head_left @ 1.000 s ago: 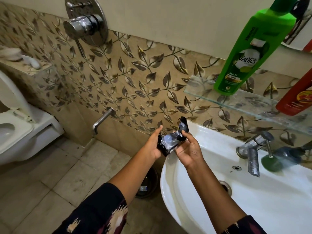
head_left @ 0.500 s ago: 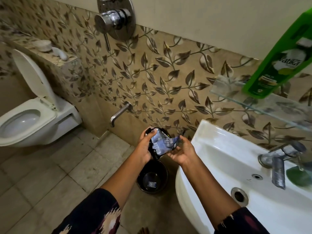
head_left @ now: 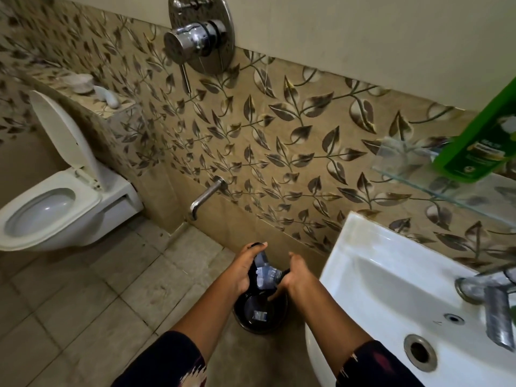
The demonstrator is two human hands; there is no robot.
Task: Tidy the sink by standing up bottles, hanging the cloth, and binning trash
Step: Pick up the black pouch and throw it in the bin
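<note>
A crumpled black and silver wrapper [head_left: 265,273] is held between both hands just above a small round black bin [head_left: 279,317] on the floor. My left hand [head_left: 245,268] grips its left side and my right hand [head_left: 293,277] pinches its right side. Another small silvery scrap [head_left: 259,316] lies inside the bin. The white sink [head_left: 391,289] is at the right, with a chrome tap [head_left: 494,305] on its far edge. A green shampoo bottle [head_left: 480,146] stands on the glass shelf [head_left: 418,177] above the sink.
A white toilet [head_left: 55,208] with its lid up is at the left. A low wall spout [head_left: 205,195] juts from the leaf-patterned tiles, and a chrome shower mixer [head_left: 201,34] sits higher up. Grey floor tiles lie between the toilet and the bin.
Both hands have carried the wrapper down and away from the sink's edge until it is just over the bin. My view has swung left and down, so the red bottle has left the view.
</note>
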